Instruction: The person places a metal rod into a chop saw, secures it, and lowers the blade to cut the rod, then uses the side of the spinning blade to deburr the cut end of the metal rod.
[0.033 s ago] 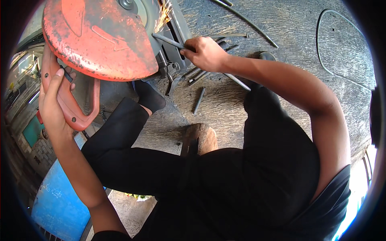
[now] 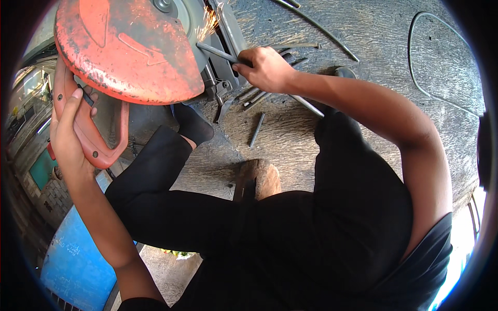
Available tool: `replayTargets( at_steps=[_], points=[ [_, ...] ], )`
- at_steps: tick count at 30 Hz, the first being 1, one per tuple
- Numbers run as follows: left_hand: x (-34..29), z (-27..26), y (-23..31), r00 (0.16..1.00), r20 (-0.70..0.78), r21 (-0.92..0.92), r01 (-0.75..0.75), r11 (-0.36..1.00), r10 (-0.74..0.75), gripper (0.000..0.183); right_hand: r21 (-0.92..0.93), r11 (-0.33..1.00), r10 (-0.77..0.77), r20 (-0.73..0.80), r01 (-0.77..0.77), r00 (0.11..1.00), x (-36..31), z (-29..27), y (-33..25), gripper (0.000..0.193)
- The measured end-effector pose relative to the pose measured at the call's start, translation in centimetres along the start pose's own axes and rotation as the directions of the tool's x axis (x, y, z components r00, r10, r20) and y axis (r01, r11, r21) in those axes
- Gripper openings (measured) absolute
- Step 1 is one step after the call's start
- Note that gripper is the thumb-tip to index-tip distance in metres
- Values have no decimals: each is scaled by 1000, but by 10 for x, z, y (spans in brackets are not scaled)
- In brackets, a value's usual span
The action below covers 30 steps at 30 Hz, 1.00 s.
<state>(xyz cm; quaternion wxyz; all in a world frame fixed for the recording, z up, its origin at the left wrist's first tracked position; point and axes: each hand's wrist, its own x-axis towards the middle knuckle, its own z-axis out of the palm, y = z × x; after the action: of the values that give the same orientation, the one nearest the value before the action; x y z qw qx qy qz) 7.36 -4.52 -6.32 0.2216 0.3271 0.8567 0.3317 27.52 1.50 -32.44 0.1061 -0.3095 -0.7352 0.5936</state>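
The red guard (image 2: 129, 57) of a chop saw, scuffed and stained dark, fills the upper left. Sparks (image 2: 209, 23) fly beside its grey cutting disc (image 2: 194, 15). My left hand (image 2: 70, 132) is wrapped round the saw's red loop handle (image 2: 98, 140), fingers by the black trigger (image 2: 85, 97). A thin grey metal rod (image 2: 217, 53) reaches from the disc's edge into my right hand (image 2: 267, 68), which is closed on it. Beyond that wrist a rod end (image 2: 307, 106) shows; I cannot tell whether it belongs to the same rod. The cutting point is partly hidden.
A short metal piece (image 2: 257, 129) and several rods lie on the worn wooden surface (image 2: 290, 150). A long rod (image 2: 327, 32) and a bent cable (image 2: 411, 57) lie farther right. My foot (image 2: 194, 124) is beside the saw. A wooden block (image 2: 267, 179) sits between my legs; a blue panel (image 2: 78, 259) is lower left.
The spray of sparks has changed shape, spreading lower and wider beside the disc. Both hands, the rod and the saw look unmoved.
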Motion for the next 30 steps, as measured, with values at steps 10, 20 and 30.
replayTargets(
  at_steps=[10,20,30],
  points=[
    [1,-3,-3,1000,19,-23,-5,1000,6,57,517,747,280,325,-417,903,14,-12,6,31],
    [2,-7,-5,998,23,62,-65,996,64,57,622,496,276,549,-606,789,12,-10,2,34],
    [0,-4,-4,999,-4,24,-37,999,37,54,565,691,223,426,-451,877,12,-3,-4,33]
  ],
)
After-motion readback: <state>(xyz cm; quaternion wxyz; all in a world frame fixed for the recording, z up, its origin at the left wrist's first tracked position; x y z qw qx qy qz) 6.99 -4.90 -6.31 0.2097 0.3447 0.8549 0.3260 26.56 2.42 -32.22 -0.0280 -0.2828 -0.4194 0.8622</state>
